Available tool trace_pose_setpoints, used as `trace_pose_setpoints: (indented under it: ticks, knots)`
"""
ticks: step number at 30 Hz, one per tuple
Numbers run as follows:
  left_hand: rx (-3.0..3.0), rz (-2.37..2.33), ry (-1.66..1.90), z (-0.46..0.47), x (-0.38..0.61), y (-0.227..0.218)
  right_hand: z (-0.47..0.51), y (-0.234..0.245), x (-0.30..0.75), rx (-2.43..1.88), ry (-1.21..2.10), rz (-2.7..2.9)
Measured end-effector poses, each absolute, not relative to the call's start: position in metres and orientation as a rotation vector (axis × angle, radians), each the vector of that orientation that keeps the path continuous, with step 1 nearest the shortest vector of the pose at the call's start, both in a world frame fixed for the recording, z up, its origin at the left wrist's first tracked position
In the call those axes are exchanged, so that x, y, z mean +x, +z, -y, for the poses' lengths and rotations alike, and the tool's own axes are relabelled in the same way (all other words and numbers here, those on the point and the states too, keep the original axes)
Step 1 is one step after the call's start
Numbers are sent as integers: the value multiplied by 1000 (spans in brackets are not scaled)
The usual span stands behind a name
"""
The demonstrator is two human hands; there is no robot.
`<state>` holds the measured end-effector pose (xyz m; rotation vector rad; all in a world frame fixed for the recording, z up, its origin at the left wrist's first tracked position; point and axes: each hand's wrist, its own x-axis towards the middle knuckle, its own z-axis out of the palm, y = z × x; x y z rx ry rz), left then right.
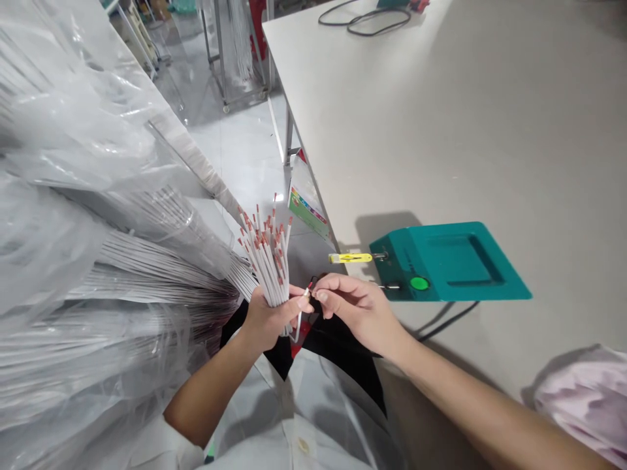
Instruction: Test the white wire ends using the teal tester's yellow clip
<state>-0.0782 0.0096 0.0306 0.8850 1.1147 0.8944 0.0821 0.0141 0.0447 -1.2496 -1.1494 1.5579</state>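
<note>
A bundle of white wires (274, 277) with stripped copper ends stands upright in my left hand (269, 320), whose fingers are wrapped round it. One wire from the bundle bends out toward my right hand, held at my left thumb and forefinger. My right hand (350, 310) pinches at that wire's end, thumb and forefinger closed and nearly touching the left fingertips. A small dark and reddish bit shows at the pinch; its detail is too small to tell. Just beyond my right hand is a green device (450, 261) with a yellow clip (350, 258) and a round green button.
On my left hang long bundles of white wires (147, 261) under clear plastic sheeting (88, 150). The table (441, 130) lies to my right, with a black cable (365, 26) at its far end. Pink cloth (585, 398) sits at the lower right. A wheeled rack (223, 65) stands behind.
</note>
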Motion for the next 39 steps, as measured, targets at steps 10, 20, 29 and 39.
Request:
trace_pose_setpoints:
  ticks: [10, 20, 29, 39]
  knots:
    - [1004, -1192, 829, -8, -77, 33, -13, 49, 81, -1248, 1362, 1325]
    - [1050, -1262, 808, -8, -72, 32, -8, 39, 74, -1387, 1355, 1200]
    - [997, -1205, 860, -5, -72, 29, -6, 33, 86, -1167, 230, 2033]
    - [958, -1167, 891, -8, -73, 29, -3, 38, 95, -1274, 541, 1827]
